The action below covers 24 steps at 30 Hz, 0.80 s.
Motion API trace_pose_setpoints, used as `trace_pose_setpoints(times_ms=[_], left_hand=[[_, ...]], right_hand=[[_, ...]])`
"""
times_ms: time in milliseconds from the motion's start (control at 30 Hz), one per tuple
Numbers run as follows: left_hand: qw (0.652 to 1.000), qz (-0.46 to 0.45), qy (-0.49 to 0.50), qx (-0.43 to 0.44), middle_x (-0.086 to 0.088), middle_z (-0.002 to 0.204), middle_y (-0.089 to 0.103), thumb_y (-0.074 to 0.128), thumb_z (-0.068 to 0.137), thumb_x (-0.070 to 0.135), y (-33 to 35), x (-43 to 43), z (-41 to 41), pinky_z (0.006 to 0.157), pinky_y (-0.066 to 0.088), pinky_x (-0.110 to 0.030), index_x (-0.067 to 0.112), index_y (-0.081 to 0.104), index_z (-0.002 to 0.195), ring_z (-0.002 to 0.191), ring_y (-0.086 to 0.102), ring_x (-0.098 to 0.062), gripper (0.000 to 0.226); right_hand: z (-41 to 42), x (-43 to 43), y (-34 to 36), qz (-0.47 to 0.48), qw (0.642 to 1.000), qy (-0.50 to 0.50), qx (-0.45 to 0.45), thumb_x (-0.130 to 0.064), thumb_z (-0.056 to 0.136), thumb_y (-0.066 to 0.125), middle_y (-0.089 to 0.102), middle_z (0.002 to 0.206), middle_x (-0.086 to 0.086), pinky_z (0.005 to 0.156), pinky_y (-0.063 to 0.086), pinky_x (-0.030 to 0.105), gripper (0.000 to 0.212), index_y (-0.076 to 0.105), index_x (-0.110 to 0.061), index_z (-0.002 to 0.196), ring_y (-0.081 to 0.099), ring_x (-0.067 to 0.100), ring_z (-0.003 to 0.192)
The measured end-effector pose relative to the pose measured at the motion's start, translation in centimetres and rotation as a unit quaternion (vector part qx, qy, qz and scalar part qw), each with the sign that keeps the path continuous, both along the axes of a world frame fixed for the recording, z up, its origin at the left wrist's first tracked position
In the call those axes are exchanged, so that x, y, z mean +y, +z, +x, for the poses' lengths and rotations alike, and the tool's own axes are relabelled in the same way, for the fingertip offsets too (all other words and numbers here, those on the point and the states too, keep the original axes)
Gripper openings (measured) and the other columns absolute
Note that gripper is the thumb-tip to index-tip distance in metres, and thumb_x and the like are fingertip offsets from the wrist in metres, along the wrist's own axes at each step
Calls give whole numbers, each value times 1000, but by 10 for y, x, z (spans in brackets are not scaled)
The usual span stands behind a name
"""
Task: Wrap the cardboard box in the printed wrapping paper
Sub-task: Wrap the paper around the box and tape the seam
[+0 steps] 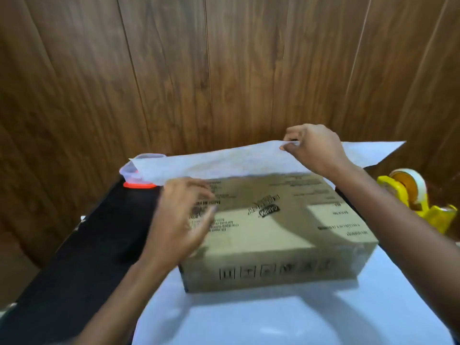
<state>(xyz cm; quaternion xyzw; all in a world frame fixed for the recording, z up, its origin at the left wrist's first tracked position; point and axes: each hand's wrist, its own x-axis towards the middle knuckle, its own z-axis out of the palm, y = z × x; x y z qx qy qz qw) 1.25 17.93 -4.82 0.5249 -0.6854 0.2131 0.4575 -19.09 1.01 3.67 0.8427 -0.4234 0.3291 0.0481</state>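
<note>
From my end: cardboard box (pixel 286 235) sits on the wrapping paper (pixel 224 163), white side up, on the black table (pixel 87 245). Its long axis runs L–R across my view. The paper's far flap is lifted over the box's far top edge. Right hand (pixel 316 148) pinches that flap's edge btwn thumb and fingertips, toward the right end. Left hand (pixel 181 220) is over the box's left top corner, fingers spread, holding nothing. It's blurred, so I can't tell if it touches cardboard or paper.

My read: the flap edge lies just beyond the left fingers, parallel to the long axis, so the pull comes toward me across the top. Left hand is nearer the flap's free left end — it should take that. Yellow tape dispenser (pixel 418 200) is right of the box. Plastic container (pixel 134 170) w/ orange lid is far left, partly behind the flap.
</note>
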Motion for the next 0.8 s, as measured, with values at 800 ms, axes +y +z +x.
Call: trace_pose_setpoints(times_ms=[800], left_hand=[[940,96,215,-249,-8,139,43,61,76,26,-108,11,-129,106,22,-49,12,32,140,129,38,-27,71]], right_hand=[[-25,59,-99,-173,969,86,-153,-19,77,52,72,72,-1,44,51,26,21,70,-9,74,66,22,61]])
